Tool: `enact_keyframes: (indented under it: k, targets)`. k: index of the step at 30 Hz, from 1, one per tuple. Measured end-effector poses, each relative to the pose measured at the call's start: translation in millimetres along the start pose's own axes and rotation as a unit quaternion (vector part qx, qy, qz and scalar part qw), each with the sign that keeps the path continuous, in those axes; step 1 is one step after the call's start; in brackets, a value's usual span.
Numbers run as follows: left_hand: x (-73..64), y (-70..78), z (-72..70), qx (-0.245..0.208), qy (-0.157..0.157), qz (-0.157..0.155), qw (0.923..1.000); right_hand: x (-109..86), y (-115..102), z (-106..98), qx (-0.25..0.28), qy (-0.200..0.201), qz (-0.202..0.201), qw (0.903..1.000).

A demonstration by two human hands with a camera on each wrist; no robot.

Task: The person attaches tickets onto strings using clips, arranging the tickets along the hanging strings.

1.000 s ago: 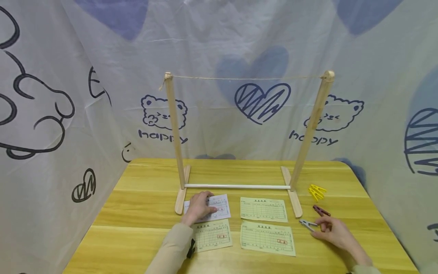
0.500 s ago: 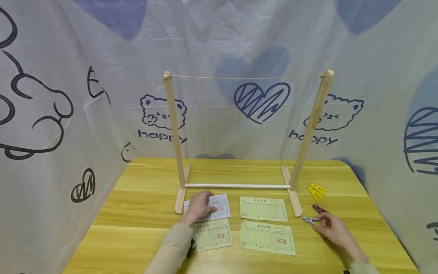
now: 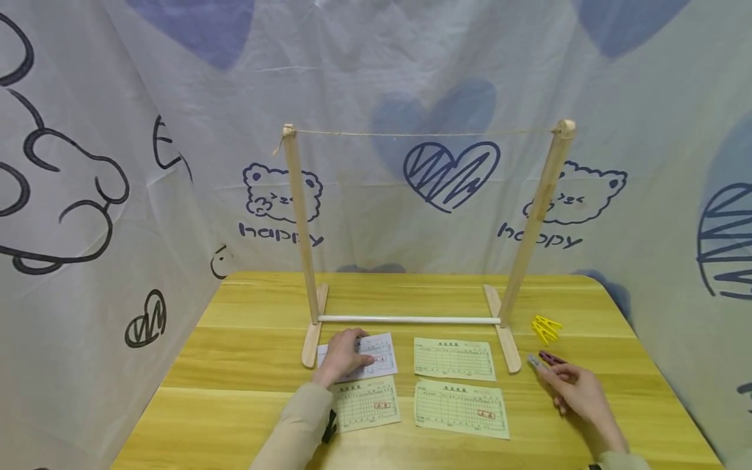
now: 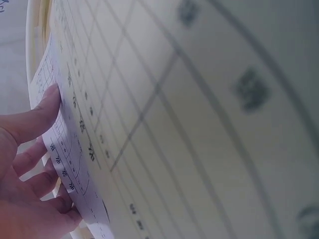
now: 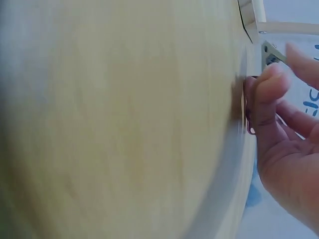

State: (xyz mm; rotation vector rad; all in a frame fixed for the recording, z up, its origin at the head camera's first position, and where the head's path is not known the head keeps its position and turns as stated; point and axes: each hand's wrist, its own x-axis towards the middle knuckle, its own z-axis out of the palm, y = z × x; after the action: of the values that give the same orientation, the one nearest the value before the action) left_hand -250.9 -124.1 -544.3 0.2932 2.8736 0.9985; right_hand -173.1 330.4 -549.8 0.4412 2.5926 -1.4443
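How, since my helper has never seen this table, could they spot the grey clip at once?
Find the upright wooden frame on the table, then its right foot. Just right of that foot, the person's right hand holds the grey clip. Its grey colour sets it apart from the dark red clip beside it and the yellow clips farther back.

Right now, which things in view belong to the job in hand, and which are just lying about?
In the job:
grey clothespin, pinched in the right hand
white printed form, under the left hand

Lying or standing about, not held (may yet serve):
three pale green printed forms
yellow clothespins
maroon clothespin
wooden stand with a string across its top
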Motion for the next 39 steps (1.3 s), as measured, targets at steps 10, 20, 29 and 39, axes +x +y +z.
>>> enact_keyframes:
  k: [10, 20, 29, 39]
  targets:
    - [-0.3, 2.3, -2.1, -0.02, 0.003, 0.003, 0.9998, 0.9, -13, 13, 0.267, 0.104, 0.004, 0.958]
    - [2.3, 0.6, -1.4, -0.008, 0.024, 0.018, 0.9995, 2.1, -28, 22, 0.428, 0.135, 0.008, 0.8937]
    - [3.7, -1.9, -3.4, 0.0, 0.009, 0.043, 0.999, 1.8, -42, 29, 0.464, 0.141, 0.026, 0.874]
    - [2.9, 1.8, -13.5, -0.038, -0.009, 0.054, 0.9978, 4.1, -49, 31, 0.511, 0.133, 0.041, 0.8481]
